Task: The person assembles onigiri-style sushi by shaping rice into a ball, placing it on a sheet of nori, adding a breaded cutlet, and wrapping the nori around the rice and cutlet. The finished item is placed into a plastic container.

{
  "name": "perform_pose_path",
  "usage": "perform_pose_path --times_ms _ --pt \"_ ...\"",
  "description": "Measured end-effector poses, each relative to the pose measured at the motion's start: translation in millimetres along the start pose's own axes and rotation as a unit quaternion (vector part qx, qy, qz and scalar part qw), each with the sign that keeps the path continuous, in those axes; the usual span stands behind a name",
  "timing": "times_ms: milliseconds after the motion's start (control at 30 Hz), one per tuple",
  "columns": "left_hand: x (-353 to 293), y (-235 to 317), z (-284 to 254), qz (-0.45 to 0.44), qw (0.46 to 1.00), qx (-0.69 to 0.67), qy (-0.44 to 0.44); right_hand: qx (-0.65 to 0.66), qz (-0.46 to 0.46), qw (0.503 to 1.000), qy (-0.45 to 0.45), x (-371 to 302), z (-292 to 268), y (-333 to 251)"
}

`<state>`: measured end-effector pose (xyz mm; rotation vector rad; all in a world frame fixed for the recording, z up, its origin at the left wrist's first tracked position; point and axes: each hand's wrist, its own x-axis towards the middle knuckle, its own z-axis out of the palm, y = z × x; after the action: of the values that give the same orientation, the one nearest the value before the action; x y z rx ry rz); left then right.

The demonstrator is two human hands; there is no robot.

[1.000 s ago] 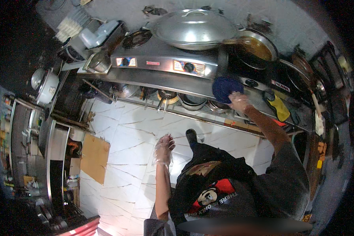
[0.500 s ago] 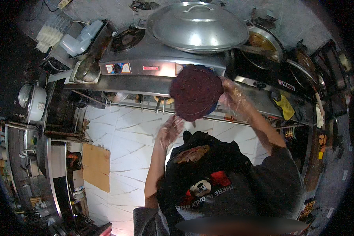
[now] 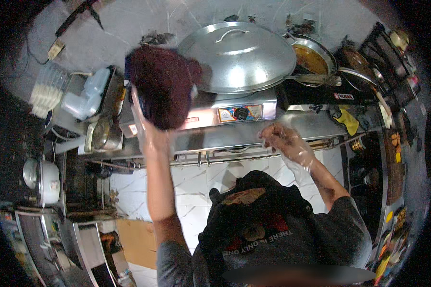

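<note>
My left hand [image 3: 155, 136], in a clear plastic glove, grips a dark maroon, rounded thing [image 3: 165, 86] from its near side, the thumb along its left edge. A bit of blue shows at its rim; I cannot make out its kind. It hangs over the left part of the steel stove [image 3: 206, 107] and hides the left burner. My right hand [image 3: 285, 141], also in a clear glove, hovers before the stove's front edge, near the control knob [image 3: 241, 113]. Its fingers are loosely bent, slightly apart, and hold nothing. A large domed metal lid [image 3: 239, 62] covers the right burner.
Right of the lid stands a pan of brownish liquid [image 3: 311, 60] on a black stove, with a yellow cloth [image 3: 347, 122] before it. Clear plastic containers [image 3: 84, 98] and a small metal pot [image 3: 101, 134] are at the left. A white pot [image 3: 48, 182] stands farther left.
The maroon thing has moved left, away from the right hand, and now hangs over the left of the stove. My left hand went with it; my right hand let go.
</note>
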<state>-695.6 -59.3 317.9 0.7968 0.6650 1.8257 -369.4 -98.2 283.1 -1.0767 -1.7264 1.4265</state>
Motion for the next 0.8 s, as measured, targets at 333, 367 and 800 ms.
perform_pose_path --times_ms 333,367,800 --pt "260.1 -93.2 105.4 0.112 0.769 0.569 -0.269 -0.230 -0.083 0.954 0.172 -46.7 17.0 -57.5" --pt "263.4 -112.7 111.5 0.066 0.701 0.641 -0.306 -0.250 -0.094 0.945 0.189 -53.2 14.6 -56.7" --pt "308.2 -141.8 120.4 0.146 0.520 0.773 -0.333 -0.760 -0.129 0.565 0.294 -35.0 -71.5 -114.9"
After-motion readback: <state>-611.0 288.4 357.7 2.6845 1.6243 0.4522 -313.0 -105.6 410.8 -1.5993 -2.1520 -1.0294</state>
